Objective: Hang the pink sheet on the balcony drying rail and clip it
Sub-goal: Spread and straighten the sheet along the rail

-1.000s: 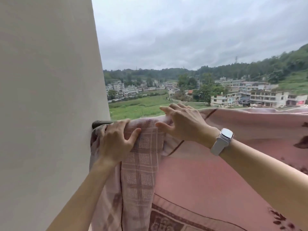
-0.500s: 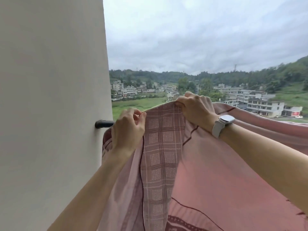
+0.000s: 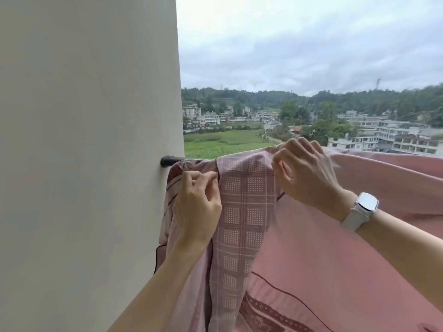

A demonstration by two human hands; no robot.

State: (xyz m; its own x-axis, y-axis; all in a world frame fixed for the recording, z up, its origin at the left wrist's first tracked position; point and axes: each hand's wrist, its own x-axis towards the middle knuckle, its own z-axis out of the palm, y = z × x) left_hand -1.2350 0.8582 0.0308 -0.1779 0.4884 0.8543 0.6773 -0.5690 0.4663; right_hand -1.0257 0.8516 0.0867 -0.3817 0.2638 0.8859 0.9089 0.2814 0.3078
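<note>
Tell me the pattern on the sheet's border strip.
Checked grid with dotted squares, mauve and white; head view.

Both forearms are bare from the lower edge of the view up to the hands, with no sleeve showing on either. The left hand has no ring, band or glove on it. The right hand is likewise bare, its nails short and unpainted. On the right wrist sits a white watch with a rounded rectangular face in a pale case, held by a smooth white strap that wraps the wrist.
</note>
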